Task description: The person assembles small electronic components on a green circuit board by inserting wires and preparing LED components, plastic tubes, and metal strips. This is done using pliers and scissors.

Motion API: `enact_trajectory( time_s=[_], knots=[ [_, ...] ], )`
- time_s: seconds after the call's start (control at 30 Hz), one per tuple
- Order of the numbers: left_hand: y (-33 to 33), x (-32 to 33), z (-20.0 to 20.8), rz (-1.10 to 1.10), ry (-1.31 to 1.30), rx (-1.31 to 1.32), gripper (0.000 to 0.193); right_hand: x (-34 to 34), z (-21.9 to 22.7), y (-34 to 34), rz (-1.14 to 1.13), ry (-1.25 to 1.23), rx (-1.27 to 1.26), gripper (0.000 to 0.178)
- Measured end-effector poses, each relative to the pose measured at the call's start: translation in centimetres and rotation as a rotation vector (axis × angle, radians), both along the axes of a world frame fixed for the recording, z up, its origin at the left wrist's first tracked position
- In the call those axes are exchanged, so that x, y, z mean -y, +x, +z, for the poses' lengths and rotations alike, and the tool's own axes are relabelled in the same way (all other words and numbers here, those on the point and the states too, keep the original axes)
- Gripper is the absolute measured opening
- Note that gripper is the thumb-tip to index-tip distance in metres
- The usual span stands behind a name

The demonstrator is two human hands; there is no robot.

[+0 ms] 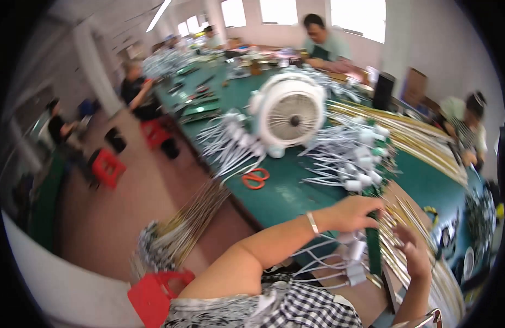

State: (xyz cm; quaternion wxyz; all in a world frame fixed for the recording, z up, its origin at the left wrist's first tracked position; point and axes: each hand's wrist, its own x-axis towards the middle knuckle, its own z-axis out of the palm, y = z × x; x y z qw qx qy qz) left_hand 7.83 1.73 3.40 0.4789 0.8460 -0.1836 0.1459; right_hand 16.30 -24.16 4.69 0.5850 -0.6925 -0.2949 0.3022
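Observation:
My left hand (357, 213), with a pale band on its wrist, has its fingers curled at the upper end of a dark green strip (374, 250). The strip hangs down below the fingers. To its right, my right hand (414, 252) is raised with its fingers apart, holding nothing that I can see. It is close to a bundle of thin gold rods (444, 287). Beneath my left forearm lie white cylindrical pieces with white cords (355, 273). A larger pile of white corded pieces (348, 158) sits just beyond my left hand.
A white fan (293, 115) stands on the green table (280, 205), with orange-handled scissors (254, 179) in front. More white cords (230, 139) and long gold rods (411, 139) lie around it. A red stool (151, 298) is at my left. Several people sit farther off.

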Motion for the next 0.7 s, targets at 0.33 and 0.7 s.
enact_trajectory(
  time_s=[0.33,0.7],
  knots=[
    [-1.3,-1.6,-0.7,0.218,0.081,0.016,0.035,-3.2,3.5,1.2,-0.485,0.015,0.332,0.012],
    [0.6,-1.0,-1.4,0.255,-0.375,-0.309,0.041,-5.8,-1.2,-2.8,-0.328,-0.097,1.183,0.025]
  ],
)
